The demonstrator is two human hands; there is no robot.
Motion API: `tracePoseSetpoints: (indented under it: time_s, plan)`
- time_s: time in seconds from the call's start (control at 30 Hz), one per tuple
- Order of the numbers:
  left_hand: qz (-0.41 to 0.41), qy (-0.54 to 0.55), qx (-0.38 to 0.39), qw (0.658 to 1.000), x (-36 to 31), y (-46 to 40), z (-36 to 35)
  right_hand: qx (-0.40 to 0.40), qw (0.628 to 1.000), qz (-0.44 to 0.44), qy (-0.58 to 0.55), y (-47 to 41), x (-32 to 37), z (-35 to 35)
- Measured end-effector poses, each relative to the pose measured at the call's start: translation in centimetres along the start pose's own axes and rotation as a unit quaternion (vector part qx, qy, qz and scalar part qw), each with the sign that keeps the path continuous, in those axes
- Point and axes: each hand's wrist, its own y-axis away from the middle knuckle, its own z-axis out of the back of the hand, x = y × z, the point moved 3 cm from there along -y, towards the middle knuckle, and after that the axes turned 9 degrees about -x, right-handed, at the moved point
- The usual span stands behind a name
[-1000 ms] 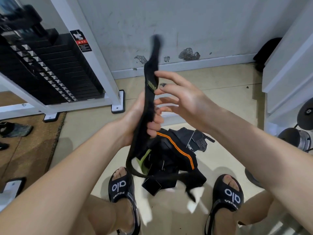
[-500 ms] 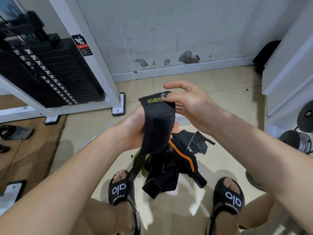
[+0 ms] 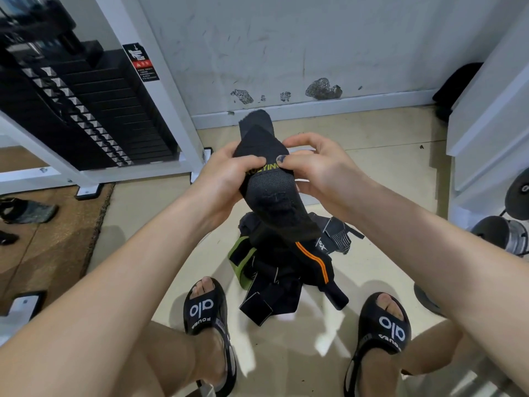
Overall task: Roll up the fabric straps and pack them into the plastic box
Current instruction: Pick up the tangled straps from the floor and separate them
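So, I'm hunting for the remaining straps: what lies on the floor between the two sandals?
The head view shows a pile of black straps there, one orange-striped, one green-edged, on the tiled floor.

The strap's (image 3: 269, 193) yellow lettering is partly covered by both thumbs and cannot be read whole. The fingers (image 3: 226, 151) of the left hand (image 3: 226, 179) lie behind the strap. Below it, the pile of straps (image 3: 286, 270) is partly hidden.
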Motion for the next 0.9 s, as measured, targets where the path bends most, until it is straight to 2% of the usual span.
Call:
tracePoseSetpoints:
  time_s: [0.2,0.43,0.9]
  plan:
    - [0.006,-0.028,-0.043,0.999,0.8,-0.3,1.0,-0.026,0.999,-0.019,0.029,-0.5,-0.1,0.2]
    - [0.021,-0.041,-0.073,0.996,0.7,-0.1,1.4,-0.011,0.997,-0.017,0.072,-0.2,-0.6,-1.3]
    - [0.001,-0.084,-0.052,0.995,1.0,2.9,4.5,-0.015,0.996,-0.011,0.085,3.0,-1.4,-3.7]
